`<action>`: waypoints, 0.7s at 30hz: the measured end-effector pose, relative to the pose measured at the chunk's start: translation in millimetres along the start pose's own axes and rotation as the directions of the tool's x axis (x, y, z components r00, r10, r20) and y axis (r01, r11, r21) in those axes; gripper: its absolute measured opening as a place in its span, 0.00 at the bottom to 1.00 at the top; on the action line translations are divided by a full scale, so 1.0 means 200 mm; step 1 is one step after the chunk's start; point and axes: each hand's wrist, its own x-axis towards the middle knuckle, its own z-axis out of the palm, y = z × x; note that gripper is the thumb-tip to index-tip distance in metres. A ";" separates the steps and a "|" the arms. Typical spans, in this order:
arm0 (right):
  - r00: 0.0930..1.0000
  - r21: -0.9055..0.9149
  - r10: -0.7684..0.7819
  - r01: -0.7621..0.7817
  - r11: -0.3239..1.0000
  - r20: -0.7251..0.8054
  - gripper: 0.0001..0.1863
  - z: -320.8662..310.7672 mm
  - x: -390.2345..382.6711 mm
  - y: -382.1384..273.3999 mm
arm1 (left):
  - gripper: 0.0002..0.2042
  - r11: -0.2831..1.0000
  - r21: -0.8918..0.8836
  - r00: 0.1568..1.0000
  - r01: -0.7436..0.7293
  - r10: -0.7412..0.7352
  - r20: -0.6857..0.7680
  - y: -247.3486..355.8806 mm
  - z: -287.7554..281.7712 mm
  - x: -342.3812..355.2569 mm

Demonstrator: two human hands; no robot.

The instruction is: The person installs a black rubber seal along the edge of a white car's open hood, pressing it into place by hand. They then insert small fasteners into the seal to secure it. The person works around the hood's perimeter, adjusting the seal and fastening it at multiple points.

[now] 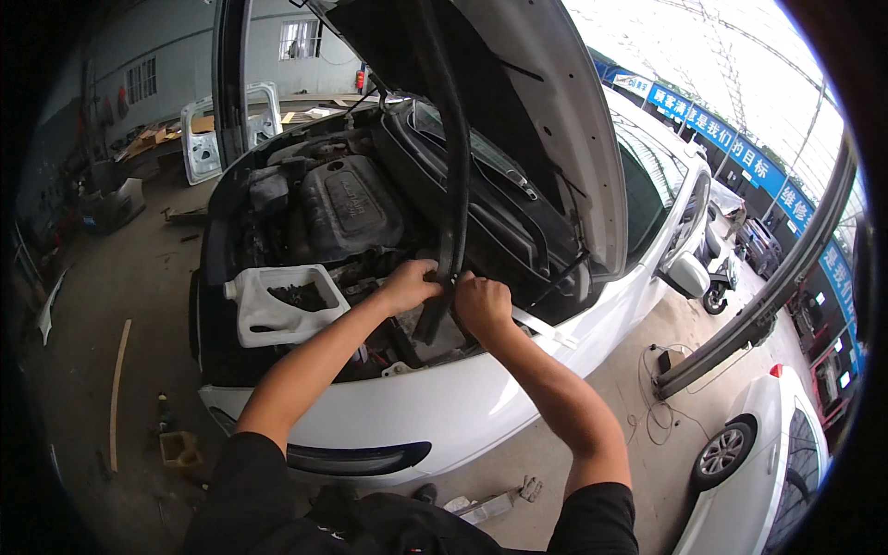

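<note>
A long, bendy black trim strip (456, 157) runs from the top of the view down across the open engine bay. Its lower end is over a grey box-shaped part (430, 335), probably the battery. My left hand (407, 286) has its fingers closed on the strip's left edge. On the opposite edge, my right hand (483, 302) is curled shut, thumb and fingers pinched at the strip. Something small and light shows between the hands, too small to name. Left of my left hand, a cut-open white plastic jug (254, 326) holds many small black pieces (301, 294), apparently clips.
The white car's raised hood (555, 120) hangs over the bay, beside the black engine cover (350, 208). A lift post (731, 319) and another white car (768, 462) stand at right. Left on the floor are a wooden strip (119, 393) and a yellowish cut container (180, 450).
</note>
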 end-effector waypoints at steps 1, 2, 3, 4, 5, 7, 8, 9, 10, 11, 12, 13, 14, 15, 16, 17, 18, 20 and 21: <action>0.999 -0.018 -0.039 0.040 0.999 0.035 0.05 0.01 0.02 0.01 | 0.16 0.999 -0.001 0.999 -0.036 0.036 0.008 -0.01 0.01 0.00; 0.998 -0.123 -0.060 0.057 0.991 -0.013 0.05 0.01 0.03 0.02 | 0.17 0.997 -0.005 0.997 -0.071 0.071 0.017 0.00 0.02 0.00; 0.995 -0.228 -0.085 0.070 0.971 -0.059 0.04 0.01 0.03 0.03 | 0.15 0.996 -0.039 0.996 -0.084 0.083 -0.011 0.00 0.03 0.00; 0.988 -0.330 -0.116 0.077 0.941 -0.100 0.04 0.01 0.03 0.03 | 0.13 0.993 -0.073 0.995 -0.097 0.094 -0.040 0.01 0.04 0.00; 0.987 -0.355 -0.120 0.074 0.932 -0.110 0.04 0.02 0.03 0.03 | 0.11 0.988 -0.106 0.992 -0.113 0.106 -0.070 0.03 0.05 0.00; 0.983 -0.406 -0.128 0.066 0.912 -0.128 0.04 0.02 0.02 0.03 | 0.15 0.987 -0.144 0.996 -0.076 0.067 -0.062 0.02 0.05 0.01; 0.984 -0.395 -0.122 0.060 0.917 -0.133 0.05 0.02 0.02 0.03 | 0.17 0.986 -0.160 0.997 -0.056 0.047 -0.055 0.03 0.05 0.02; 0.984 -0.386 -0.116 0.054 0.921 -0.138 0.07 0.01 0.02 0.01 | 0.16 0.997 -0.072 0.998 -0.030 0.027 -0.049 0.03 0.05 0.02; 0.984 -0.376 -0.109 0.048 0.925 -0.143 0.09 0.01 0.02 -0.01 | 0.16 1.000 0.016 0.999 -0.006 0.006 -0.044 0.05 0.04 0.04; 0.985 -0.343 -0.071 0.013 0.939 -0.155 0.09 0.03 0.03 -0.01 | 0.15 0.994 0.105 0.999 0.018 -0.014 -0.035 0.06 0.05 0.04; 0.986 -0.349 -0.075 0.018 0.937 -0.152 0.09 0.04 0.03 -0.01 | 0.15 0.997 0.076 0.999 0.007 -0.004 -0.040 0.06 0.06 0.04; 0.986 -0.354 -0.080 0.022 0.935 -0.148 0.09 0.04 0.02 0.00 | 0.15 0.999 0.047 0.999 -0.003 0.005 -0.045 0.06 0.07 0.04; 0.985 -0.356 -0.088 0.030 0.934 -0.149 0.09 0.04 0.03 0.00 | 0.15 1.000 0.022 0.998 -0.012 0.013 -0.056 0.05 0.07 0.02; 0.989 -0.346 -0.078 0.030 0.938 -0.126 0.08 0.02 0.02 0.01 | 0.15 1.000 -0.014 0.997 -0.028 0.026 -0.074 0.04 0.07 0.01; 0.988 -0.338 -0.068 0.017 0.941 -0.137 0.07 0.01 0.01 0.02 | 0.15 0.998 -0.048 0.995 -0.044 0.039 -0.094 0.03 0.07 0.00; 0.988 -0.333 -0.058 0.006 0.943 -0.145 0.06 0.01 0.00 0.03 | 0.15 0.994 -0.087 0.992 -0.060 0.050 -0.113 0.04 0.07 0.00; 0.987 -0.328 -0.048 -0.005 0.945 -0.153 0.06 0.01 0.00 0.04 | 0.15 0.997 -0.052 0.994 -0.053 0.048 -0.101 0.05 0.07 0.00; 0.986 -0.370 -0.084 0.025 0.928 -0.144 0.06 0.01 -0.01 0.04 | 0.14 0.999 0.021 0.997 -0.037 0.039 -0.072 0.09 0.06 -0.01; 0.985 -0.389 -0.100 0.038 0.920 -0.139 0.06 0.02 -0.01 0.04 | 0.14 0.999 -0.018 0.997 -0.039 0.038 -0.062 0.10 0.07 -0.02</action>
